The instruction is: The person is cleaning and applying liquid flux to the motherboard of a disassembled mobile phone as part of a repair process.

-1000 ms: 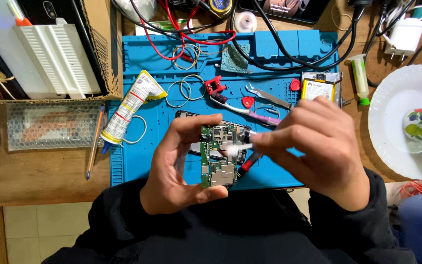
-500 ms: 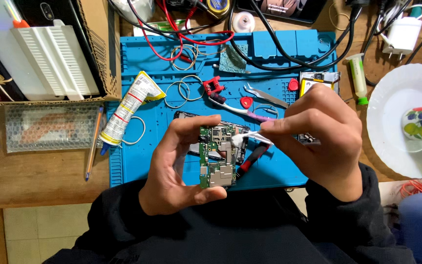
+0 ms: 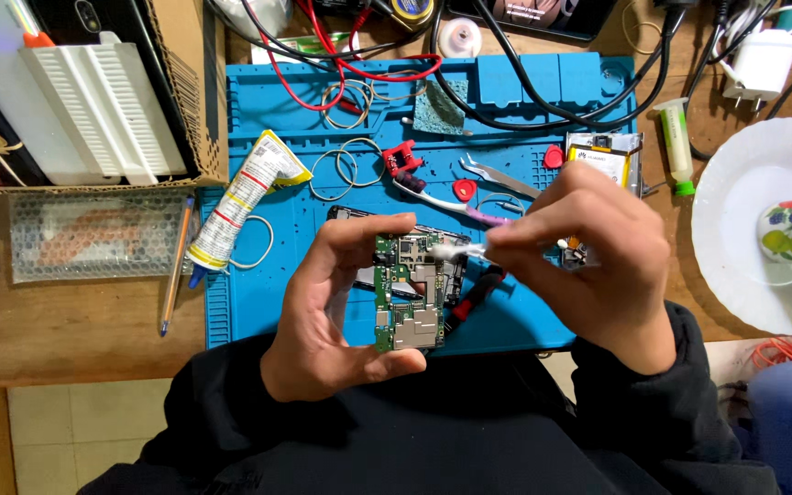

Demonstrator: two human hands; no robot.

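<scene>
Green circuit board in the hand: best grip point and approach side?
Grip the circuit board by its long side edges, as the left hand does now, thumb and fingers coming from its left. It is thin and flat, its face carries components, and the right hand works there with a white swab.
</scene>
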